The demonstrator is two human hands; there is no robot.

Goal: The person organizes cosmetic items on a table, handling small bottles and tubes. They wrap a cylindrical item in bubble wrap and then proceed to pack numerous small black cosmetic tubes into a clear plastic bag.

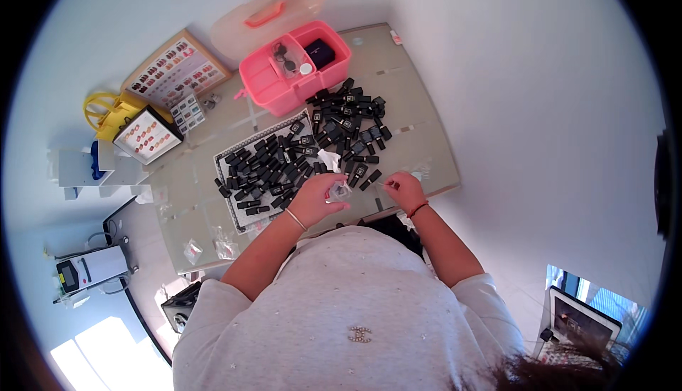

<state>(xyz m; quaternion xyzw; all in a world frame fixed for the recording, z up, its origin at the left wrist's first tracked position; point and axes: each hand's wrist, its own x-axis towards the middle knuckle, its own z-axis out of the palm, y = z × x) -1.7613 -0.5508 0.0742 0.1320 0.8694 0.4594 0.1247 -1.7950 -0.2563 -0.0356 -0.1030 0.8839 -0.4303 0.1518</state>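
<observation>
My left hand (312, 200), a band on its wrist, is closed round a small clear plastic container (339, 192) at the table's near edge. A little to the right, my right hand (405, 192) has its fingers pinched together; what they hold, if anything, is too small to make out. Beyond my hands lie many black nail polish bottles: one group (266, 167) covers a pale patterned mat (240, 219), and another pile (348, 124) rests on the table to its right. A crumpled white tissue (329, 160) sits between the groups.
A pink storage box (273, 96) stands open at the back. Nail sample boards (177, 67) and a yellow bag (110, 115) are at the back left. Small clear plastic packets (226, 244) lie at the table's near left. A wall (511, 92) rises at the right.
</observation>
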